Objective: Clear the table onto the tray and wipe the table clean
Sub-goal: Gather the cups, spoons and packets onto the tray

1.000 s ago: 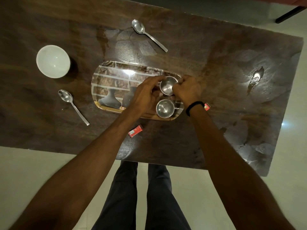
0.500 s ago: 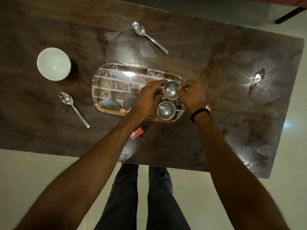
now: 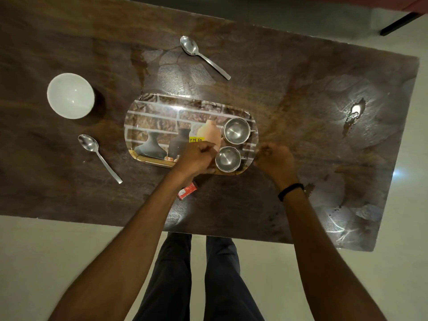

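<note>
A printed oval tray (image 3: 157,117) lies mid-table with two steel cups at its right end, one farther (image 3: 236,131) and one nearer (image 3: 228,159). My left hand (image 3: 196,157) hovers over the tray's near edge, just left of the nearer cup, with its fingers curled and nothing in it. My right hand (image 3: 275,161) is off the tray's right end, curled and holding nothing. On the bare table are a white bowl (image 3: 70,96) at the left, one spoon (image 3: 98,155) below it, another spoon (image 3: 202,55) beyond the tray, and a red wrapper (image 3: 187,191) under my left wrist.
The dark stone table (image 3: 289,89) has a small puddle (image 3: 354,112) at the right and wet streaks (image 3: 338,228) near its front right corner. The near edge runs just in front of my legs. Pale floor surrounds the table.
Both hands have let go of the farther steel cup and drawn back toward me. The cup now stands alone on the tray. My right hand has shifted off the tray to the right.
</note>
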`<action>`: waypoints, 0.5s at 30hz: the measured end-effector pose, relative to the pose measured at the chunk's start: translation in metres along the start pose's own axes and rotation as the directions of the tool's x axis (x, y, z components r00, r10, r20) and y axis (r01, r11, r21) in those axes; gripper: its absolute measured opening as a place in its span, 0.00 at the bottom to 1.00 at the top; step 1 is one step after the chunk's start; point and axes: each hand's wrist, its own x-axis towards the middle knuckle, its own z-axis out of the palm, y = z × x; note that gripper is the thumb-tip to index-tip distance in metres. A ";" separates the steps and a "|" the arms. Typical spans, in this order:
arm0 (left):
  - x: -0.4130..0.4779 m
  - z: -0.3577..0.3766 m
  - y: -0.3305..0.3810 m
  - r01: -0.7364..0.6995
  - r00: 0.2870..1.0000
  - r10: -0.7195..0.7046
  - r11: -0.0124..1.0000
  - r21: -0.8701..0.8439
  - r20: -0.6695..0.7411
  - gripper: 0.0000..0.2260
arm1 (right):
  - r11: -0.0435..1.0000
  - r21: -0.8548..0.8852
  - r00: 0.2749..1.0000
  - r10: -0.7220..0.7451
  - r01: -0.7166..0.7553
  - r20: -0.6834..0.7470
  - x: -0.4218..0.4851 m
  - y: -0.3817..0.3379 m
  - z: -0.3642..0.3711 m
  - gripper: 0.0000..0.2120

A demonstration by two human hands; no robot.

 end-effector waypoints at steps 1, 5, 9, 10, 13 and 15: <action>-0.003 0.004 -0.001 0.026 1.000 -0.025 0.999 -0.038 0.020 0.08 | 0.997 0.064 0.997 0.040 -0.045 0.066 -0.003 0.005 0.006 0.12; -0.008 0.012 0.000 0.019 1.000 -0.018 0.990 -0.139 0.008 0.11 | 0.923 0.359 0.988 0.110 -0.142 0.107 -0.010 0.014 0.021 0.13; -0.010 0.014 -0.003 0.027 0.999 -0.023 0.985 -0.172 0.025 0.08 | 0.854 0.487 0.984 0.161 -0.180 0.082 -0.008 0.017 0.021 0.08; -0.011 0.015 -0.004 0.027 0.999 -0.022 0.983 -0.182 0.029 0.07 | 0.852 0.491 0.984 0.163 -0.180 0.078 -0.007 0.018 0.021 0.08; -0.014 0.014 -0.003 0.032 0.999 -0.029 0.983 -0.180 0.018 0.07 | 0.873 0.457 0.986 0.145 -0.168 0.085 -0.009 0.018 0.018 0.08; -0.014 0.008 -0.003 0.033 0.999 -0.036 0.986 -0.162 -0.015 0.09 | 0.929 0.349 0.992 0.109 -0.126 0.068 -0.010 0.019 0.012 0.10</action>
